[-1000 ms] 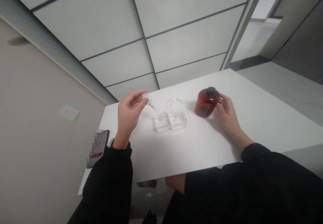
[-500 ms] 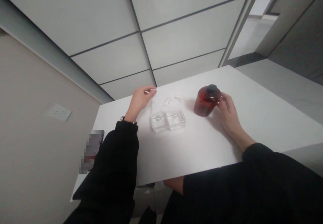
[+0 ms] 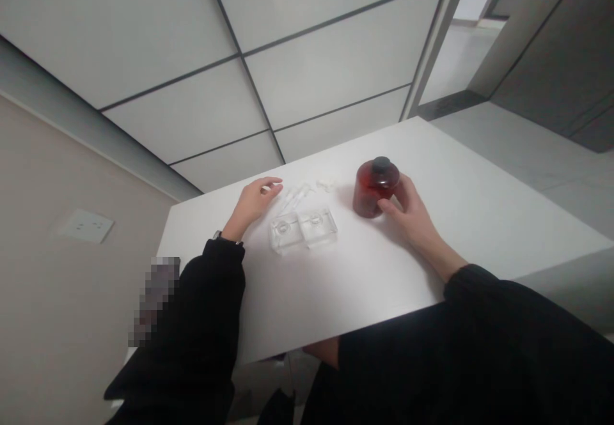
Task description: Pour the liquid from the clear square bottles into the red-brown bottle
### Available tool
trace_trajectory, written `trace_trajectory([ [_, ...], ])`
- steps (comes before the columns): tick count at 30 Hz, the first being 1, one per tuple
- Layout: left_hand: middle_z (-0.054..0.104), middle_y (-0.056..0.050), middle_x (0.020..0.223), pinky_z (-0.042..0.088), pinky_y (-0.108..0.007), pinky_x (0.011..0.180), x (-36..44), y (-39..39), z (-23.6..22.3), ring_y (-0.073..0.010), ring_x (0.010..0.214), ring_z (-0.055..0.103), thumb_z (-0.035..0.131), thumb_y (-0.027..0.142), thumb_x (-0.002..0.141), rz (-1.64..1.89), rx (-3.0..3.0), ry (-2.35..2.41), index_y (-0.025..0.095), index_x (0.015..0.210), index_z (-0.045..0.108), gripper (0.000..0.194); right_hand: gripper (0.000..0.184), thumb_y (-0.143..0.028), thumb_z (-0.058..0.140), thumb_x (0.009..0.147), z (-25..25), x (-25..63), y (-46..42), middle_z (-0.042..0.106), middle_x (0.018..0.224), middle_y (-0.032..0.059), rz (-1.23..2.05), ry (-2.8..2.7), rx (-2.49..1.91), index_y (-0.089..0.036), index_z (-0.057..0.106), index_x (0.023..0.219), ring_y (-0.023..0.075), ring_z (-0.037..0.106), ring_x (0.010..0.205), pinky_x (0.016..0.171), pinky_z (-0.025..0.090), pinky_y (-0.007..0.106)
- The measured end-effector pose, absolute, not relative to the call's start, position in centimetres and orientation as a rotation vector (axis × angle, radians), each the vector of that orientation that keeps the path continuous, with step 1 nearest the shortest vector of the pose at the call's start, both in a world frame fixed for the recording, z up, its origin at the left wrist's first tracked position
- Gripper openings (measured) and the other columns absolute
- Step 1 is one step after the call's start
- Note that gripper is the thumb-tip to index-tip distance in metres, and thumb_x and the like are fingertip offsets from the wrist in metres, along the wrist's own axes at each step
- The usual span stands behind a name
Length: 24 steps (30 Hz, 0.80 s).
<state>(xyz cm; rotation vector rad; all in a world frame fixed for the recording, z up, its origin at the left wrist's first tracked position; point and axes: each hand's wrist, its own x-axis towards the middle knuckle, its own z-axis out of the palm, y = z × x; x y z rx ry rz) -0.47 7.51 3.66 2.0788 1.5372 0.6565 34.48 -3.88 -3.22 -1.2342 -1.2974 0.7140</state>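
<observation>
My right hand (image 3: 410,211) is wrapped around the right side of a dark reddish-brown bottle (image 3: 371,192) with a black cap, its thumb across the front. The bottle is upright and appears to rest on the white table. To the left, my left hand (image 3: 256,198) hovers low over the tabletop, thumb and forefinger apart with nothing visible between them. Just right of its fingertips lie thin clear plastic pieces (image 3: 302,192), too blurred to name. A clear two-compartment box (image 3: 304,228) sits between my hands, with a round shape in each half.
The white table (image 3: 307,303) ends at a panelled grey-white partition (image 3: 330,73) behind. A pixelated flat object (image 3: 156,294) lies at the table's left edge beside my sleeve. A wall socket (image 3: 89,225) is at the left.
My left hand has let go of a thin clear piece, which now lies beside the others. My right hand has gone from the bottle's edge to a fuller grip. The whole view has shifted slightly.
</observation>
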Motion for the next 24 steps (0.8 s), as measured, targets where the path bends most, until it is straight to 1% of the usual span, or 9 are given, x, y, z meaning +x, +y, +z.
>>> trace_trajectory([
  [2,0.077,-0.011,0.124,0.053,-0.036,0.089,-1.9,5.3,3.7,-0.0205,0.091,0.068,0.058,0.049,0.098,0.754,2.018,1.564,0.02,0.126,0.076,0.044,0.081,-0.062,0.081,0.081,-2.9,34.4,-4.1,0.061,0.152,0.0103,0.707,-1.361,-1.299,-0.032,0.05,0.149,0.0374,0.057,0.142,0.126,0.039,0.065],
  [4,0.076,-0.012,0.127,0.054,-0.037,0.09,-3.2,2.8,3.4,-0.0216,0.095,0.07,0.058,0.052,0.097,0.825,1.956,1.579,0.02,0.129,0.074,0.048,0.081,-0.056,0.082,0.081,-2.6,34.2,-4.3,0.065,0.146,0.0116,0.693,-1.431,-1.365,-0.03,0.05,0.151,0.0391,0.06,0.137,0.122,0.041,0.067],
  [7,0.073,-0.014,0.129,0.054,-0.041,0.098,-4.7,-0.5,2.4,-0.0246,0.108,0.071,0.053,0.059,0.098,0.911,1.889,1.574,0.019,0.13,0.071,0.054,0.073,-0.052,0.082,0.081,-2.1,33.9,-4.5,0.071,0.134,0.0123,0.697,-1.508,-1.386,-0.027,0.057,0.144,0.04,0.066,0.126,0.113,0.049,0.066],
  [10,0.072,-0.015,0.13,0.055,-0.044,0.1,-5.6,-2.3,1.3,-0.0251,0.108,0.071,0.051,0.062,0.098,0.964,1.834,1.549,0.019,0.135,0.067,0.06,0.067,-0.053,0.08,0.081,-2.1,33.6,-4.8,0.074,0.128,0.0121,0.708,-1.6,-1.389,-0.026,0.061,0.139,0.0389,0.069,0.12,0.107,0.053,0.063],
  [13,0.068,-0.017,0.137,0.054,-0.047,0.106,-5.9,-3.1,0.8,-0.027,0.115,0.069,0.059,0.063,0.095,0.962,1.845,1.436,0.019,0.143,0.061,0.065,0.071,-0.054,0.081,0.078,-2.2,33.2,-5.2,0.073,0.133,0.0123,0.711,-1.697,-1.407,-0.026,0.062,0.14,0.0388,0.069,0.121,0.106,0.054,0.06],
  [16,0.063,-0.017,0.148,0.046,-0.052,0.119,-5.4,-3.5,0.7,-0.0307,0.131,0.063,0.073,0.062,0.088,0.865,1.949,1.298,0.02,0.153,0.052,0.08,0.078,-0.057,0.084,0.074,-2.2,32.7,-5.5,0.074,0.129,0.0134,0.696,-1.757,-1.465,-0.025,0.06,0.142,0.0394,0.071,0.113,0.097,0.057,0.059],
  [18,0.059,-0.017,0.155,0.04,-0.054,0.125,-4.9,-3.8,0.6,-0.0324,0.139,0.059,0.08,0.059,0.084,0.796,2.008,1.274,0.022,0.157,0.048,0.088,0.088,-0.058,0.086,0.071,-2.3,32.2,-5.6,0.073,0.129,0.0151,0.673,-1.773,-1.509,-0.023,0.056,0.145,0.0401,0.071,0.112,0.094,0.057,0.057],
  [21,0.056,-0.015,0.159,0.04,-0.052,0.126,-4.1,-4.0,0.6,-0.0327,0.144,0.056,0.084,0.054,0.083,0.718,2.067,1.296,0.023,0.155,0.049,0.085,0.101,-0.059,0.089,0.067,-2.6,31.3,-5.5,0.072,0.131,0.0171,0.636,-1.774,-1.573,-0.021,0.047,0.151,0.041,0.07,0.115,0.093,0.057,0.055],
  [24,0.062,-0.013,0.153,0.046,-0.05,0.122,-3.6,-4.0,0.7,-0.0311,0.138,0.061,0.083,0.048,0.085,0.688,2.104,1.323,0.021,0.151,0.053,0.076,0.103,-0.058,0.09,0.066,-2.9,30.5,-5.4,0.072,0.128,0.0185,0.596,-1.766,-1.648,-0.019,0.046,0.15,0.0426,0.07,0.116,0.09,0.056,0.053],
])
